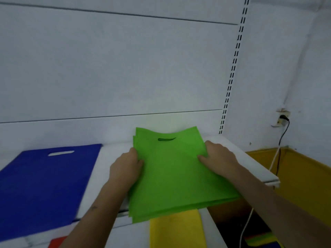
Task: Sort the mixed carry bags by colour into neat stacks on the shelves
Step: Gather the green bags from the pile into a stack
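Gripping opposite side edges: left hand (pixel 126 165) and right hand (pixel 217 157) pinching green bag stack (pixel 176 176), on white shelf (pixel 250 163); blue bags (pixel 44 185) leftward.

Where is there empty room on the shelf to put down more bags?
Bare white shelf shows between the flat blue carry bags and the green fabric bags gripped by both hands, left hand and right hand. A thin strip lies right of the green. The front edge is crowded.
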A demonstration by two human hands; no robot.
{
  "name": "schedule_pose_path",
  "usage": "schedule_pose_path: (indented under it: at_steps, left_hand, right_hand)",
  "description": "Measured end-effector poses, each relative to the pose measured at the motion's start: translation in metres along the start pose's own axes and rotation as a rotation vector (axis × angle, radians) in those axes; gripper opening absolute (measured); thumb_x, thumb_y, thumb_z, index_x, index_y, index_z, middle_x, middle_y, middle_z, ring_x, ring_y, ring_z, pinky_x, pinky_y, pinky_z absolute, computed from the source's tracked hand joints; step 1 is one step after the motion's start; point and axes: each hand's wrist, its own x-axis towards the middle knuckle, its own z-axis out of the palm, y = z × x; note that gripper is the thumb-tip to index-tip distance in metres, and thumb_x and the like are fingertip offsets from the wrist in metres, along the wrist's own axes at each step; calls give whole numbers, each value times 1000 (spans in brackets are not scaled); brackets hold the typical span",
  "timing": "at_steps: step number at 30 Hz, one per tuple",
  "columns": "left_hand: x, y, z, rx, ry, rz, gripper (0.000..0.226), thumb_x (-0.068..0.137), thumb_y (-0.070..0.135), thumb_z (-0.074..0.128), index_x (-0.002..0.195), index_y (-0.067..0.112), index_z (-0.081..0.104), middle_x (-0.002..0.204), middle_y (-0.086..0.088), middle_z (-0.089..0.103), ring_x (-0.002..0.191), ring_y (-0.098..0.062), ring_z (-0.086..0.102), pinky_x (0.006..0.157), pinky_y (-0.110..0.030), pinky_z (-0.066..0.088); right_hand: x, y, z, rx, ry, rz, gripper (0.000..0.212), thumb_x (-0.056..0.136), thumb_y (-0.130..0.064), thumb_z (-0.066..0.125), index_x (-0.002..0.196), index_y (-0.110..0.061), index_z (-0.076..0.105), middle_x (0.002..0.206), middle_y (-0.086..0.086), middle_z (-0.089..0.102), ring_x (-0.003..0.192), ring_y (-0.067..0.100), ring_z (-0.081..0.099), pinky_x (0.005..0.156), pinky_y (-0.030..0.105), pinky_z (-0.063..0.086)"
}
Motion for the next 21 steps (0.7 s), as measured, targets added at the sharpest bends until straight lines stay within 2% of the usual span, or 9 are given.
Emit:
schedule_pose_path:
  at_steps: [2,4,6,8,10,14,16,18,21]
  left_hand:
    - [3,1,4,11,-20,3,28,95,31,48,110,9,44,112,-12,58,104,-30,53,80,-37,44]
    - [7,3,7,89,-19,-2,38,96,33,46,123,7,42,124,-13,51,113,-30,46,91,-40,41]
    - [10,4,7,170,-34,-26,54,97,39,41,139,7,30,136,-13,40,124,-31,38,99,-44,35]
    - [8,5,8,201,-80,-37,56,98,42,36,144,11,27,144,-11,33,131,-32,32,104,-48,30]
    - [4,3,5,154,-83,-30,46,99,40,36,135,13,40,143,-9,37,130,-31,33,103,-47,31]
    - [-29,-6,-18,-155,206,-3,39,99,30,43,133,12,51,138,-7,50,127,-26,42,104,-38,34]
    - [-62,-8,-38,-274,301,26,36,99,24,45,131,12,54,135,-3,55,126,-21,47,104,-31,34]
    - [-98,-22,-62,-310,361,35,36,98,23,46,132,17,54,132,5,56,125,-13,48,103,-28,35]
    - [-139,-64,-94,-234,434,-11,36,97,29,46,132,24,53,127,14,55,120,-6,49,98,-23,38]
  right_hand:
    - [4,0,3,-35,-14,1,40,91,-46,52,116,-16,43,115,7,59,104,28,58,78,37,44]
    - [7,2,3,-10,-24,-16,55,91,-45,55,131,-14,35,125,9,53,113,30,55,85,40,45]
    - [10,5,0,12,-54,-25,69,91,-45,56,143,-14,25,135,11,43,121,31,49,91,43,44]
    - [13,10,-2,6,-110,-46,68,92,-46,55,144,-15,27,139,12,37,125,31,44,95,44,43]
    - [11,11,-7,1,-138,-90,62,92,-45,55,142,-15,35,144,10,33,127,29,39,100,42,42]
    - [-12,-10,-27,118,-27,-266,52,92,-41,56,138,-19,44,143,2,39,127,21,43,102,39,41]
    - [-32,-35,-38,196,25,-396,49,93,-42,54,137,-21,44,140,-3,41,125,16,44,102,40,41]
    - [-54,-71,-44,242,53,-523,48,93,-42,54,136,-22,44,137,-7,42,125,12,43,104,37,39]
    - [-81,-136,-38,260,48,-692,47,94,-41,53,137,-25,43,138,-10,40,127,10,40,107,29,34]
